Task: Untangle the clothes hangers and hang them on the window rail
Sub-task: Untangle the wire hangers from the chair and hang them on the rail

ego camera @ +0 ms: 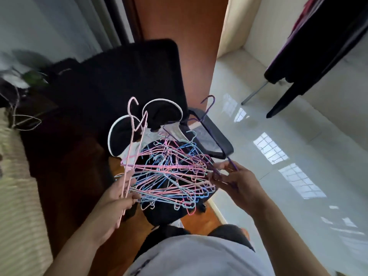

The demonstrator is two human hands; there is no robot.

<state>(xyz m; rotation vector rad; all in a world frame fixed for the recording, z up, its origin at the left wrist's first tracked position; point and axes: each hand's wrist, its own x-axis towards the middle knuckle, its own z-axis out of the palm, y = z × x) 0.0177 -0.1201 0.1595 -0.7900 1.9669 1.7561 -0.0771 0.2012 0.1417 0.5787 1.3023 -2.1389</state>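
I am mid-untangling: my left hand (117,198) grips a pink hanger (133,148) at the left edge of the tangled bundle of hangers (169,176), which hangs between my hands over a black chair (139,76). My right hand (235,182) seems to pinch a purple hanger (211,124). Next I must slide one free; no rail is in view.

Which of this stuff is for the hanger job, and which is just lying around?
For the job:
- pink hanger, gripped by the left hand
- purple hanger, pinched by the right hand
- tangled pile of pink and blue hangers between the hands

Just lying about:
- black chair
- black-and-white cloth
- plant
- dark clothes hanging on the right
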